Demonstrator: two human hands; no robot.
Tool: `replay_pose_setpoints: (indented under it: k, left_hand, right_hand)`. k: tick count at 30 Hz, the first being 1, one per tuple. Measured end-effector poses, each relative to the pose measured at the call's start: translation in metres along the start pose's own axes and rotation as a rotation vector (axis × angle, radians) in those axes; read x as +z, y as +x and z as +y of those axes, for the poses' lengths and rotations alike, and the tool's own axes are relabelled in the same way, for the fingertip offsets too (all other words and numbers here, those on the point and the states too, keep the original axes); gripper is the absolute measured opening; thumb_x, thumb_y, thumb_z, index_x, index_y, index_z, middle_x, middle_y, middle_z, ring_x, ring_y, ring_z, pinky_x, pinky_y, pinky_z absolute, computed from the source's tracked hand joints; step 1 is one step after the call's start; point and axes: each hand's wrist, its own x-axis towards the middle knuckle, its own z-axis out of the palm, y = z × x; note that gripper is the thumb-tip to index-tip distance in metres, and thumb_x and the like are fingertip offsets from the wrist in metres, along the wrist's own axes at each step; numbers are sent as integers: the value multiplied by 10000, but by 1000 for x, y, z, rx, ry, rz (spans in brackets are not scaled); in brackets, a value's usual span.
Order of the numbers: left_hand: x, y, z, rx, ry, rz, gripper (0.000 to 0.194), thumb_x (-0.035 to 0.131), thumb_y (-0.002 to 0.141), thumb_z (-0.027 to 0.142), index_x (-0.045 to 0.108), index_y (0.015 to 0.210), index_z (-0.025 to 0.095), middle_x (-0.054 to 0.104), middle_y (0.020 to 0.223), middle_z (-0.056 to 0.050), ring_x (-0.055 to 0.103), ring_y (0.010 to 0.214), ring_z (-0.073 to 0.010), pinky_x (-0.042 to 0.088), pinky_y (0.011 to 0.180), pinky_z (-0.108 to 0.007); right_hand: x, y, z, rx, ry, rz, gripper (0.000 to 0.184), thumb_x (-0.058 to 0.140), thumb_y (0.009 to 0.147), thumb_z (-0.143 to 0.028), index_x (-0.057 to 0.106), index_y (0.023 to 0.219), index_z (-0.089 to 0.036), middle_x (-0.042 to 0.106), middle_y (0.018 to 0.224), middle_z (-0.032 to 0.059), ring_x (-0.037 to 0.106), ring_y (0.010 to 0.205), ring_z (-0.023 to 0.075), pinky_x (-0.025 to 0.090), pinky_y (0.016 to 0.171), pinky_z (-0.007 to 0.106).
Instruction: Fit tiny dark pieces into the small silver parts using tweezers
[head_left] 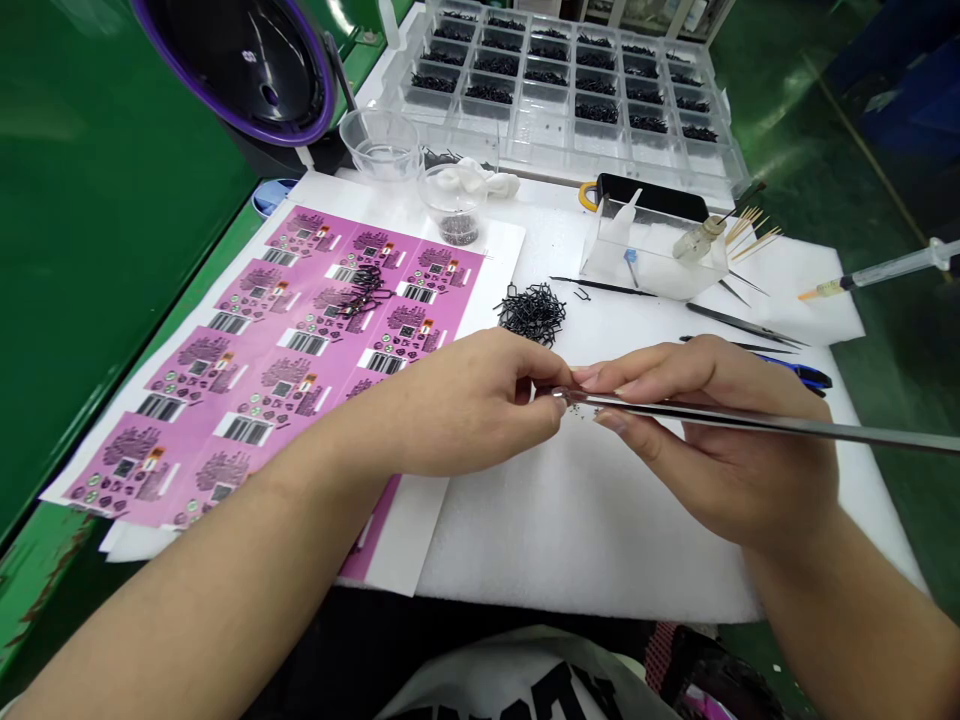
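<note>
A smooth green wall (67, 220) stands beyond the left edge of the table (600, 540), with a bright glint near its top. Between them runs a green ledge (34, 600), its paint worn to brown patches toward the near end. The table has a white, foam-like top. Past the far edge, a pale shelf unit (679, 28) shows only its lower part. To the right, a dark green floor (885, 330) shines softly where light falls, crossed by a thin yellowish line (856, 137); dim blue shapes (915, 125) sit beyond it.
</note>
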Motion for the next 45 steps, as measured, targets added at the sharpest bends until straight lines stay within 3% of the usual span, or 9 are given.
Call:
replay_pose_setpoints:
  k: [7,18,27,34,40,45]
  left_hand:
    - [0,3,0,9,7,1,209,463,902,261,665,857,228,573,696,42,521,639,-126,375,577,-262]
    - [1,0,-1,43,14,-24,233,442,898,218,658,812,213,688,835,19,616,743,-152,426,656,-269]
    - [0,0,-1,78,34,-21,265,438,902,196,701,929,217,694,826,16,612,738,-151,430,663,-272]
    - [0,1,-1,87,42,-24,273,449,880,169,720,901,197,693,829,8,603,731,-145,415,646,-269]
    - [0,2,-2,95,12,-31,255,464,875,162,717,889,193,674,810,19,582,718,-130,412,637,-262]
    - [0,2,-3,92,-7,-22,266,479,880,172,733,944,219,666,804,39,582,715,-114,427,631,-234]
  right_hand:
    - [0,0,0,1,2,-16,255,728,776,-52,641,946,-221,736,997,44,710,983,213,606,879,378]
    - [-2,2,3,46,-18,-30,219,745,785,-121,643,933,-245,736,966,28,710,919,218,608,822,391]
    - [-4,1,1,-96,-72,-52,245,739,770,-60,652,925,-229,750,987,28,712,944,192,602,841,344]
    - [-5,1,1,-82,-103,-85,217,742,784,-88,649,926,-223,753,1002,14,712,953,162,592,850,294]
    - [-5,-1,3,-49,-144,-67,219,756,783,-128,657,953,-222,752,988,17,718,902,184,599,804,326]
    - [-4,0,3,34,-4,-19,230,767,761,-133,643,926,-235,742,944,22,717,879,214,612,782,360]
